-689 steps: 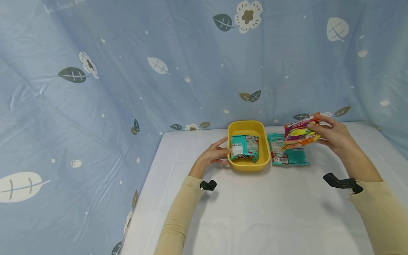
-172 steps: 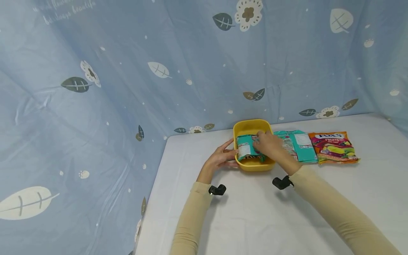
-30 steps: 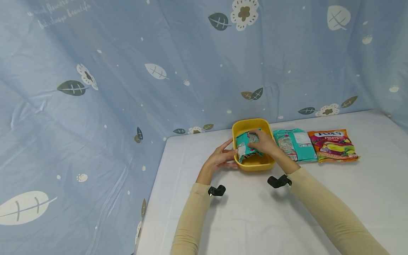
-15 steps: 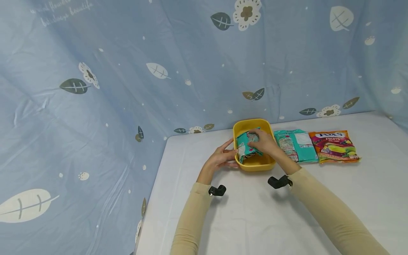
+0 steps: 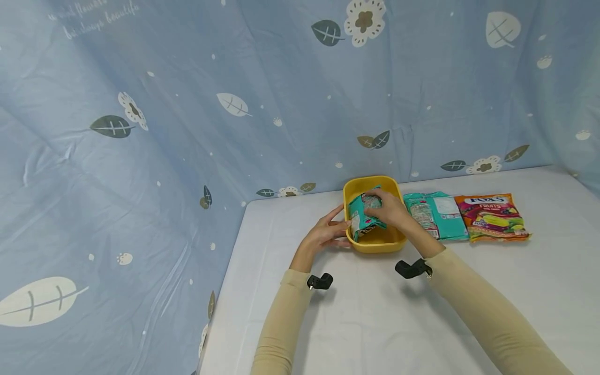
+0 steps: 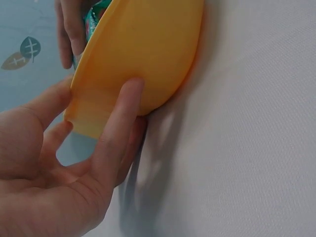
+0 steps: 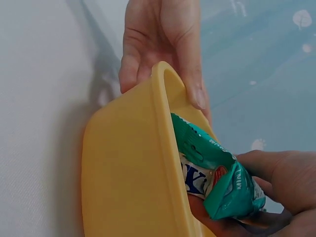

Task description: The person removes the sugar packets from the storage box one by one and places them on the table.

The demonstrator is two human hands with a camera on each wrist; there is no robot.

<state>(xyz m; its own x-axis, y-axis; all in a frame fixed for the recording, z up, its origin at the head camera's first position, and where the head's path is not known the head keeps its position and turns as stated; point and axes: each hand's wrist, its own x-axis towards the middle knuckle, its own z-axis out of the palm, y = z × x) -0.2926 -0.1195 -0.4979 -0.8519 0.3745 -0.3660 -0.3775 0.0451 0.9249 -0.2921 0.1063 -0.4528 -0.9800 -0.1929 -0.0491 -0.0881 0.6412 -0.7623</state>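
Observation:
My left hand (image 5: 323, 232) grips the left wall of a yellow plastic box (image 5: 375, 249); in the right wrist view its thumb (image 7: 198, 96) lies over the rim and the other fingers are outside. Inside the box, my right hand (image 5: 388, 208) holds a teal candy bag (image 5: 357, 214), which is tilted and bent. The right wrist view shows the teal bag (image 7: 229, 192) between the right thumb and fingers, with mint lettering on it. Part of the bag is covered by that hand.
A second teal candy bag (image 5: 447, 221) lies flat on the white tabletop (image 5: 365, 312), just right of the box. Beside it lies an orange and purple Fox's fruits candy bag (image 5: 492, 219). A blue patterned curtain (image 5: 300, 94) hangs behind and to the left.
The right hand earlier held the orange bag, which now lies right of the second teal bag. That hand has since gripped the teal bag in the box and tilted it. The left hand stays.

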